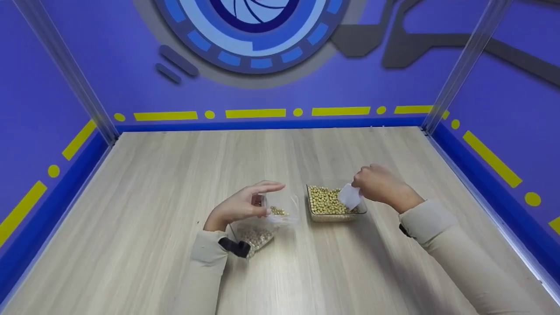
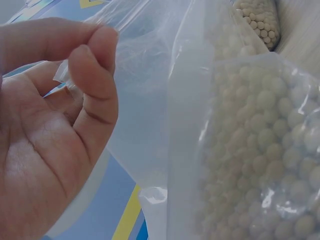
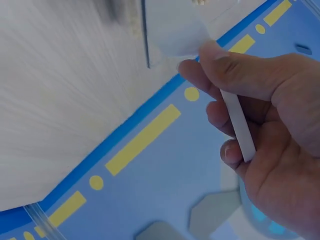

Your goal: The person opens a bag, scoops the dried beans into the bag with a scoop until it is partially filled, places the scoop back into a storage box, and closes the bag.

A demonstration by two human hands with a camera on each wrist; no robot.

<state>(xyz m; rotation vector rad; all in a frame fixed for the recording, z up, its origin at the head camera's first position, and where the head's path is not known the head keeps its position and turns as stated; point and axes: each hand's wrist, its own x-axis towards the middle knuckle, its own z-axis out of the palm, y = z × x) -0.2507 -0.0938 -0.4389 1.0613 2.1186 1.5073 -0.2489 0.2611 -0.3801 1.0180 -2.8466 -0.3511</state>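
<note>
My left hand (image 1: 240, 203) holds the mouth of a clear plastic bag (image 2: 145, 115), its thumb and fingers curled at the bag's edge. Round yellowish beans (image 2: 265, 145) fill the lower part of that bag, and a few more show near its mouth. To the right, a clear rectangular container (image 1: 334, 217) stands on the table, filled with the same kind of beans. My right hand (image 1: 378, 186) grips the handle of a white scoop (image 1: 350, 197). The scoop's blade is tilted down over the beans at the container's right side. In the right wrist view, the scoop handle (image 3: 239, 125) lies across the curled fingers.
A light wood-grain tabletop (image 1: 166, 175) lies under everything. Blue printed panels (image 1: 109, 65) with yellow marks stand at the back and both sides, joined by clear corner posts (image 1: 463, 61). A black wrist strap (image 1: 235, 247) overlaps the bag in the head view.
</note>
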